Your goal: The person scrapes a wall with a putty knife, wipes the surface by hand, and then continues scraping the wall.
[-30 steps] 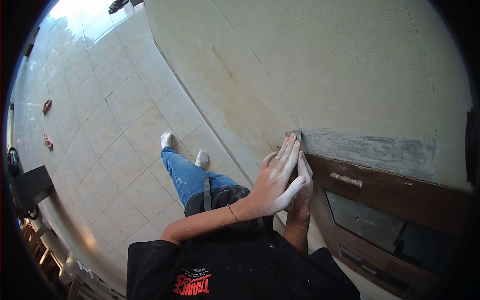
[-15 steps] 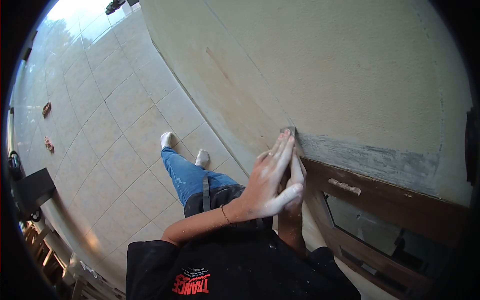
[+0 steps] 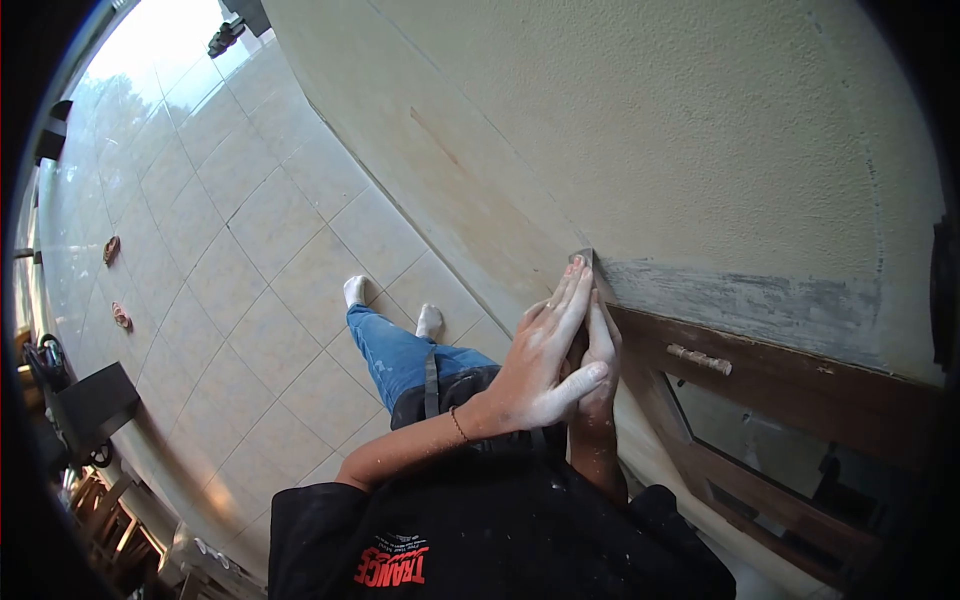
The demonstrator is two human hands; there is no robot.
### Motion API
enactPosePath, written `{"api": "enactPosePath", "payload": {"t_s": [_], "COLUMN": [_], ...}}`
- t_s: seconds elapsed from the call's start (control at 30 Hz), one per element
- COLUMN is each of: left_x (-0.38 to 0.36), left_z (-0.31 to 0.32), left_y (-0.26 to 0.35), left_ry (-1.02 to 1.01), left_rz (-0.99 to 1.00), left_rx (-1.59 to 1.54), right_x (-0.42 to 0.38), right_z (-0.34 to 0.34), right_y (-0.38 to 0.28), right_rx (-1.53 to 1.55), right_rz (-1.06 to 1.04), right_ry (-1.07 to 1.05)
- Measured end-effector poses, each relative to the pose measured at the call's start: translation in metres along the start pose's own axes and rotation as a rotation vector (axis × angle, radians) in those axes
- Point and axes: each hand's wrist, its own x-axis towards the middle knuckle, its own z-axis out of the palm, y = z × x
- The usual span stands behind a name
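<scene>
My left hand [image 3: 550, 365], dusted with white powder, lies over my right hand [image 3: 600, 360], its fingers stretched together and pointing up the picture. Both hands are closed around what looks like a putty knife [image 3: 586, 255]. Only a small grey corner of its blade shows past the fingertips, against the wall [image 3: 700, 150]; the handle is mostly hidden between the palms. My right hand is partly covered by the left, and its fingers lie along the tool. Right of the blade runs a rough grey-white smeared strip [image 3: 740, 302] on the wall.
Below the strip is a brown wooden frame [image 3: 800, 385] with dark glass and a light, rough piece [image 3: 700, 359] on it. Tiled floor [image 3: 230, 260] stretches left, with sandals [image 3: 121, 316] on it. A black object [image 3: 95, 405] stands at the far left.
The view has shifted slightly, so the floor, feet and shirt appear farther right and lower. The hands keep nearly the same pose, with the blade still against the wall.
</scene>
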Motion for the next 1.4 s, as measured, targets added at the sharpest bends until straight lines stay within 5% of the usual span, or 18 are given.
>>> {"api": "enactPosePath", "payload": {"t_s": [0.17,0.43,0.57,0.73,0.9,1.2,1.4], "left_x": [0.008,0.005,0.010,0.006,0.013,0.018,0.014], "left_z": [-0.003,0.001,-0.010,0.000,-0.013,-0.017,-0.008], "left_y": [-0.003,-0.001,-0.005,-0.001,-0.005,-0.008,-0.004], "left_ry": [0.081,0.058,0.089,0.077,0.122,0.150,0.133], "left_rz": [-0.008,0.012,0.004,0.014,-0.002,0.005,0.023], "left_rx": [0.038,0.034,0.010,0.054,0.066,0.108,0.120], "right_x": [0.014,0.005,0.017,0.008,0.023,0.026,0.013], "right_z": [0.007,0.007,0.021,0.012,0.023,0.030,0.022], "right_y": [0.006,-0.003,-0.002,-0.003,-0.007,0.001,0.001], "right_rx": [-0.052,-0.068,0.084,0.001,0.204,-0.149,0.014], "right_rz": [-0.150,-0.166,0.006,-0.133,0.141,-0.233,-0.164], "right_ry": [-0.040,0.030,0.030,0.045,0.030,-0.035,-0.015]}}
